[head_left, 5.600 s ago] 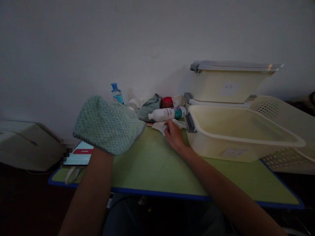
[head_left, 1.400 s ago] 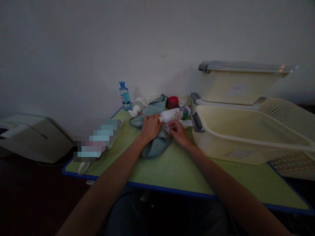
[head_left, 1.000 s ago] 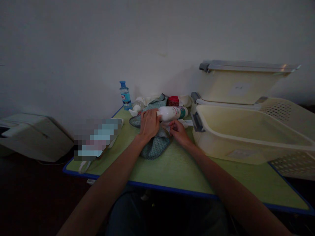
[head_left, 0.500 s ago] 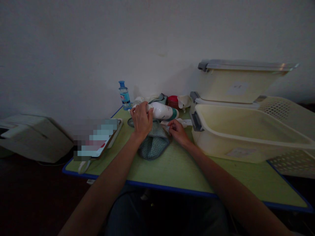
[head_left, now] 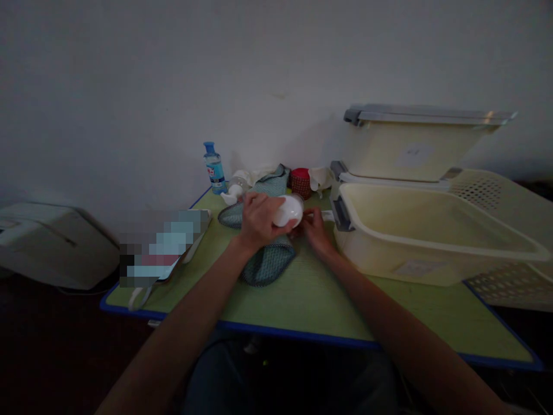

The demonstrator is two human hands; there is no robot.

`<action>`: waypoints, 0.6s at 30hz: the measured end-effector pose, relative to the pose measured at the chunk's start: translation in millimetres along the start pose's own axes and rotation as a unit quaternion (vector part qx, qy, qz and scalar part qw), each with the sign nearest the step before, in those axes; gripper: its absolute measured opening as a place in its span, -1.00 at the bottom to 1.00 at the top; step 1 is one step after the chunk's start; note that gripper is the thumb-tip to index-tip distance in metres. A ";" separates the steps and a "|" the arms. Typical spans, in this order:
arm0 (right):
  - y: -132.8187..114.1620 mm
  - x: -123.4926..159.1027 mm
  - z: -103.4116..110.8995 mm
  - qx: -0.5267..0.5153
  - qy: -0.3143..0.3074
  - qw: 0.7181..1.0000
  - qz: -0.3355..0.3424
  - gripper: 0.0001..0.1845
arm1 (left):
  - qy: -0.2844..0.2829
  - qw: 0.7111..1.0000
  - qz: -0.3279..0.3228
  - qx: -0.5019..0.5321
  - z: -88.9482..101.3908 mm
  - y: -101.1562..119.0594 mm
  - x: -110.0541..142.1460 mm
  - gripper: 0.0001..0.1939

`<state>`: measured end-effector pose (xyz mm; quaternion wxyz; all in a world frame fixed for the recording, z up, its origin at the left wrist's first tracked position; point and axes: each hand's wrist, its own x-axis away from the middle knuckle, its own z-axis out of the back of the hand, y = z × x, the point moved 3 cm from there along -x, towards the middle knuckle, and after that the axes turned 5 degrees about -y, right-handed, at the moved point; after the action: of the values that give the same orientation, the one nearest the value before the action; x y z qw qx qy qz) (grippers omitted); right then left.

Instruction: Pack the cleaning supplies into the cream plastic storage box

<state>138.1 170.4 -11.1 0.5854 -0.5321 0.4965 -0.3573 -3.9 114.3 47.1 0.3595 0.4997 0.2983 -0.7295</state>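
Note:
My left hand (head_left: 260, 220) is closed round a white bottle (head_left: 287, 212). The bottle's rounded white end faces me, and its green-banded end is out of sight. Close to the bottle's right side is my right hand (head_left: 317, 235), fingers curled in; whether they touch the bottle or hold something small is hidden. Beneath both hands lies a blue-grey textured cloth (head_left: 268, 268) with a dark edge, spread on the green table (head_left: 319, 300). A white strip-like item (head_left: 327, 215) shows just behind my right hand.
At the back stand a blue bottle (head_left: 215, 172), a clear container (head_left: 239, 181) and a red patterned item (head_left: 300, 183) beside white cloth (head_left: 320, 177). Cream storage bins (head_left: 389, 259) fill the right side. A tablet-like device (head_left: 173, 248) rests at the left.
My left hand has turned the bottle from lying sideways to pointing its white end at me and brought it slightly nearer. My right hand has moved a little right, close beside the bottle.

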 end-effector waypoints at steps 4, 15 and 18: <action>-7.8 4.7 1.5 -0.093 -0.019 0.994 -0.050 -0.65 | -0.104 0.983 -0.150 0.027 -12.6 31.0 4.1 -0.67; -11.2 14.3 -15.3 -0.229 -0.036 0.969 -0.084 -0.42 | -0.029 0.877 0.340 0.337 -31.6 9.6 7.5 -0.82; -14.0 19.2 -19.2 -0.215 -0.057 0.972 -0.073 -0.23 | 0.039 0.747 0.527 0.403 -42.6 -8.5 14.9 -0.81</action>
<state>126.0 144.6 -0.2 0.4567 -0.6997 0.4873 -0.2536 7.4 149.6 19.9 0.4401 0.7041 -0.3200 -0.4563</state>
